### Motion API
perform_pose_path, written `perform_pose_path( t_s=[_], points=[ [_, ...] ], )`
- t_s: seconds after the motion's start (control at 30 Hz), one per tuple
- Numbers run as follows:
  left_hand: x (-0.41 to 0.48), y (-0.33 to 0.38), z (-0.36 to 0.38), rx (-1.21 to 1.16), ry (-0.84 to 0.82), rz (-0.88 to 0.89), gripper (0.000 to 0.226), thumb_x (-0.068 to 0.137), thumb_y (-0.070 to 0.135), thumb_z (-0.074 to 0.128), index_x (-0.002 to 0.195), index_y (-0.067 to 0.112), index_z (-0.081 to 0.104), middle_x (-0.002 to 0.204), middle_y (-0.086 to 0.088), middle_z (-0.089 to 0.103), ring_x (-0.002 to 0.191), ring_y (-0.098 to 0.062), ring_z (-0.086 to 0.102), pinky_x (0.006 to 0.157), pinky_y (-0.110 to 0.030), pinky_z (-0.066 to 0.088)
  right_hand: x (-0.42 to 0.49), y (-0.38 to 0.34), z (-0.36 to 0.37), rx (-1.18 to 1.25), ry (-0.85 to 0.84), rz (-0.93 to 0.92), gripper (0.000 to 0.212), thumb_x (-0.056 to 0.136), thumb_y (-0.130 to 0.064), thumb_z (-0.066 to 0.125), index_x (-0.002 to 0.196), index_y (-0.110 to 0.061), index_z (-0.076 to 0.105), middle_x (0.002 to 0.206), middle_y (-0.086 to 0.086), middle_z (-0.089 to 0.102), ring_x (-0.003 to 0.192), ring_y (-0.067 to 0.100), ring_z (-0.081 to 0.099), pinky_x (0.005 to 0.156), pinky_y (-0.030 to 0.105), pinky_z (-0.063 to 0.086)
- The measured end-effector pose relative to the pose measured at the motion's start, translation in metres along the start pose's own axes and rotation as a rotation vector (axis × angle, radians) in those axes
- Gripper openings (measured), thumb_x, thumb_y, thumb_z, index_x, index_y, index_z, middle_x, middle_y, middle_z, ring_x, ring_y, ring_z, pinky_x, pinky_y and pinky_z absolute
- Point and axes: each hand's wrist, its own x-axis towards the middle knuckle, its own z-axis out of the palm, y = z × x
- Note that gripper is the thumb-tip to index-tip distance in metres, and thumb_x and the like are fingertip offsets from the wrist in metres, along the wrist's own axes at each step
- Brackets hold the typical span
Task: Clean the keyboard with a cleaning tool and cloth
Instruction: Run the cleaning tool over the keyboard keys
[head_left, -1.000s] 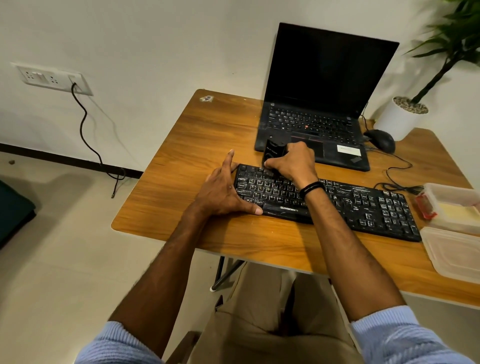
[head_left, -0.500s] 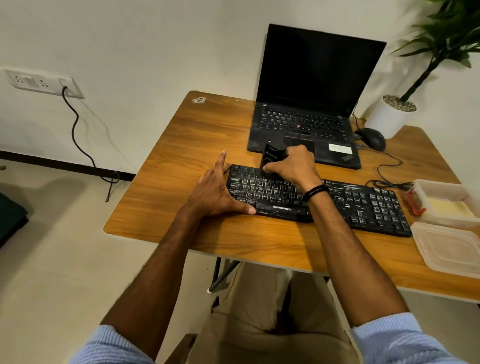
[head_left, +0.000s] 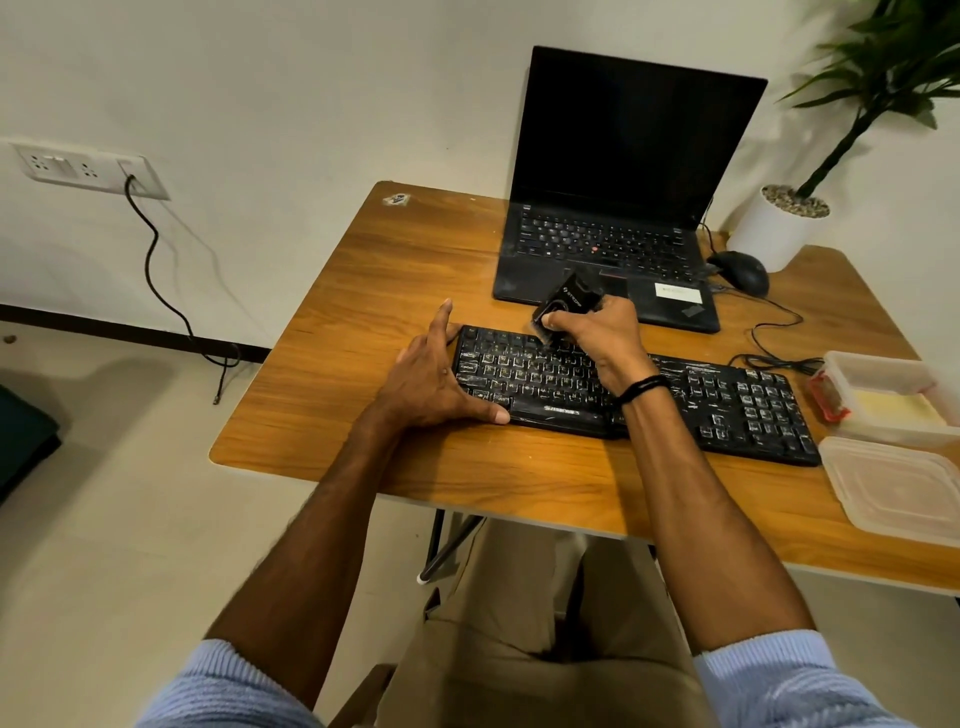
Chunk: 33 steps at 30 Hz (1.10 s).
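Observation:
A dusty black keyboard (head_left: 717, 410) lies across the wooden table (head_left: 374, 291). My left hand (head_left: 431, 379) rests flat on the table against the keyboard's left end, thumb along its front edge, fingers straight. My right hand (head_left: 597, 338) grips a small black cleaning tool (head_left: 569, 299), tilted, its lower end over the top-left key rows. A yellow cloth (head_left: 893, 410) lies inside an open plastic box (head_left: 878, 369) at the right.
An open black laptop (head_left: 613, 234) stands behind the keyboard. A black mouse (head_left: 743, 273) with its cable and a white plant pot (head_left: 779, 228) sit at the back right. The box lid (head_left: 898, 488) lies near the right front edge.
My right hand has tilted the cleaning tool and lifted it slightly over the top-left keys. The left hand stays pressed at the keyboard's left end.

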Motion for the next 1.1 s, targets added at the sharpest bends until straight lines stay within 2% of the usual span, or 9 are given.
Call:
perform_pose_path(
  t_s=[0.17, 0.33, 0.47, 0.5, 0.63, 0.77, 0.9, 1.03, 1.1],
  points=[
    [0.0, -0.001, 0.0, 0.004, -0.003, -0.001, 0.169, 0.036, 0.089, 0.08, 0.161, 0.026, -0.014, 0.167, -0.001, 0.029, 0.154, -0.027, 0.024, 0.123, -0.065, 0.015, -0.003, 0.0, 0.015, -0.23, -0.015, -0.112, 0.047, 0.075, -0.014, 0.083, 0.116, -0.017, 0.06, 0.106, -0.007, 0.065, 0.093, 0.009, 0.063, 0.065, 0.015, 0.049],
    [0.001, -0.003, -0.001, 0.024, -0.03, 0.007, 0.165, 0.046, 0.076, 0.089, 0.162, 0.023, -0.017, 0.169, 0.0, 0.025, 0.155, -0.025, 0.02, 0.126, -0.055, 0.011, -0.01, -0.01, 0.039, -0.474, -0.02, -0.24, 0.039, 0.079, -0.021, 0.081, 0.114, -0.014, 0.064, 0.096, -0.008, 0.063, 0.082, 0.007, 0.061, 0.05, 0.003, 0.043],
    [0.002, -0.006, -0.002, -0.005, -0.031, 0.017, 0.165, 0.047, 0.073, 0.091, 0.162, 0.021, -0.014, 0.169, -0.004, 0.023, 0.153, -0.025, 0.024, 0.126, -0.054, 0.013, -0.014, -0.011, 0.056, -0.396, -0.376, -0.169, 0.04, 0.069, -0.022, 0.088, 0.104, -0.017, 0.069, 0.094, -0.006, 0.075, 0.086, 0.01, 0.072, 0.076, 0.025, 0.059],
    [0.002, -0.006, -0.003, -0.008, -0.029, 0.025, 0.165, 0.047, 0.073, 0.092, 0.162, 0.021, -0.014, 0.169, -0.005, 0.022, 0.152, -0.025, 0.025, 0.126, -0.054, 0.015, -0.015, -0.011, 0.06, -0.42, -0.383, -0.19, 0.037, 0.07, -0.022, 0.088, 0.103, -0.019, 0.07, 0.092, -0.007, 0.074, 0.086, 0.01, 0.071, 0.074, 0.024, 0.058],
    [0.0, -0.004, -0.003, -0.001, -0.029, 0.039, 0.164, 0.051, 0.069, 0.091, 0.162, 0.016, -0.017, 0.169, -0.001, 0.023, 0.154, -0.024, 0.021, 0.125, -0.05, 0.011, -0.012, -0.019, 0.07, -0.539, -0.066, -0.315, 0.031, 0.075, -0.026, 0.083, 0.102, -0.02, 0.072, 0.091, -0.008, 0.071, 0.082, 0.007, 0.067, 0.062, 0.016, 0.053],
    [0.001, -0.007, -0.003, -0.045, 0.009, 0.045, 0.161, 0.047, 0.071, 0.093, 0.162, 0.017, -0.006, 0.165, -0.004, 0.031, 0.149, -0.025, 0.032, 0.125, -0.054, 0.021, -0.011, -0.02, 0.07, -0.556, -0.335, -0.193, 0.033, 0.068, -0.03, 0.088, 0.096, -0.019, 0.072, 0.086, -0.006, 0.074, 0.08, 0.011, 0.071, 0.07, 0.03, 0.06],
    [0.0, -0.006, -0.002, -0.03, -0.01, 0.055, 0.165, 0.048, 0.07, 0.092, 0.162, 0.017, -0.016, 0.169, -0.001, 0.024, 0.154, -0.024, 0.022, 0.125, -0.049, 0.012, -0.009, -0.021, 0.072, -0.638, -0.071, -0.328, 0.03, 0.075, -0.028, 0.083, 0.101, -0.018, 0.072, 0.09, -0.004, 0.071, 0.08, 0.009, 0.065, 0.069, 0.025, 0.057],
    [0.001, -0.009, -0.002, -0.057, 0.025, 0.063, 0.166, 0.043, 0.079, 0.089, 0.162, 0.022, -0.011, 0.169, -0.002, 0.025, 0.152, -0.023, 0.027, 0.125, -0.057, 0.019, -0.007, -0.025, 0.067, -0.572, -0.329, -0.189, 0.035, 0.069, -0.027, 0.088, 0.1, -0.018, 0.074, 0.088, -0.007, 0.074, 0.078, 0.005, 0.069, 0.065, 0.02, 0.056],
    [0.001, -0.009, -0.002, -0.056, 0.019, 0.069, 0.166, 0.043, 0.08, 0.089, 0.162, 0.022, -0.012, 0.168, -0.002, 0.026, 0.153, -0.023, 0.027, 0.125, -0.057, 0.019, -0.008, -0.026, 0.069, -0.611, -0.304, -0.223, 0.033, 0.07, -0.026, 0.087, 0.099, -0.019, 0.074, 0.088, -0.007, 0.074, 0.078, 0.007, 0.069, 0.064, 0.02, 0.055]
  ],
)
